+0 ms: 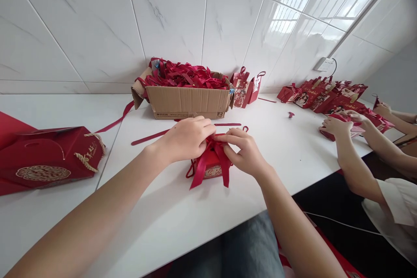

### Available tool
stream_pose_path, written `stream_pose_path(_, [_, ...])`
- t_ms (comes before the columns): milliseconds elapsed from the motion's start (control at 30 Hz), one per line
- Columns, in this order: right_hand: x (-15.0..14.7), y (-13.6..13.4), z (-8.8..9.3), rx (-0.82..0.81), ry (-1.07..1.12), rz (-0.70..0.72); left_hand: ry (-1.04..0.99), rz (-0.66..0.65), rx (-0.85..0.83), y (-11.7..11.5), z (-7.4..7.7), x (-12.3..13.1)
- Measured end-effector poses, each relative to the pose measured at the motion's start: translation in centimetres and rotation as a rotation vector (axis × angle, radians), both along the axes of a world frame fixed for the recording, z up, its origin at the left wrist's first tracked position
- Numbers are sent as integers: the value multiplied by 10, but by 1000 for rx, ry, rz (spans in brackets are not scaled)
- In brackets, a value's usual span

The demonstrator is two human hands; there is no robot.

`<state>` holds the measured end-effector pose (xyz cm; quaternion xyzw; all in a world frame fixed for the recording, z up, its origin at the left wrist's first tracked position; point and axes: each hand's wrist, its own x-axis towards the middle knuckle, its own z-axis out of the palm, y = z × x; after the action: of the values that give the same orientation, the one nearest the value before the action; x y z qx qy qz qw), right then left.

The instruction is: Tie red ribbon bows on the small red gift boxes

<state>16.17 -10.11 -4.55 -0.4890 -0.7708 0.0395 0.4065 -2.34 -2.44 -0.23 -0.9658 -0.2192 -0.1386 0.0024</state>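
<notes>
A small red gift box (213,171) with gold print stands on the white table right in front of me. Red ribbon (201,166) is gathered on its top, and two cut tails hang down over the front. From the left, my left hand (192,136) bends its fingers closed on the ribbon at the knot. My right hand (245,151) pinches the ribbon's other side between thumb and fingers. The knot itself is partly covered by my fingers. Behind my hands, loose ribbon strips (150,137) lie flat on the table.
A cardboard box (189,103) heaped with red ribbons stands against the tiled wall. At the left is a larger red box (48,160) with rope handles. Finished-looking red boxes (325,97) line the right, where another person's hands (339,126) hold one.
</notes>
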Motion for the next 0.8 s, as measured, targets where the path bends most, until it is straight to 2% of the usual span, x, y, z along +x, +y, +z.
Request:
stream_pose_path(133, [1,0,-3,8,2,7,-22,-16,-274,5,2,-7])
stream_pose_path(233, [2,0,-4,2,9,19,-35,-18,-364,9,2,-8])
stream_pose_path(500, [2,1,-7,9,73,56,-118,-13,-390,11,2,-7])
stream_pose_path(667, [5,2,-6,-2,48,73,-125,41,-352,10,4,-8])
stream_pose_path(800, [6,1,-5,-4,1,78,-142,108,-427,10,6,-10])
